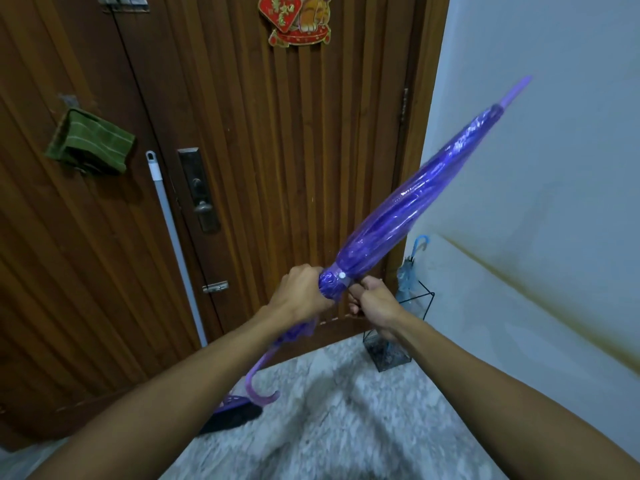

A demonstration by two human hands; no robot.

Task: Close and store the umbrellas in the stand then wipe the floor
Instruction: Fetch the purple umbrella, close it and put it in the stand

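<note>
Held a folded purple umbrella (412,206) slantwise in front of the wooden door (277,150), tip pointing up and right toward the white wall (536,150), hooked handle hanging low at the left above the floor (346,410). Left hand (301,292) wrapped round the gathered canopy just below the strap (344,277), fingers curled tight on the plastic. Right hand (370,299) right beside it, fingers pinched on the end of that strap near its white snap. Tip reached past the door frame's right edge, over bare wall. Stood a black wire umbrella stand (391,344) in the corner where door frame met wall, just beyond the right wrist, already carrying a pale blue umbrella (410,271) upright. Leaned a white mop pole (173,237) against the door left of the lock plate (199,188), a green cloth (90,142) hung further left. Lay something dark, partly hidden by the left forearm, on the floor near the handle.
</note>
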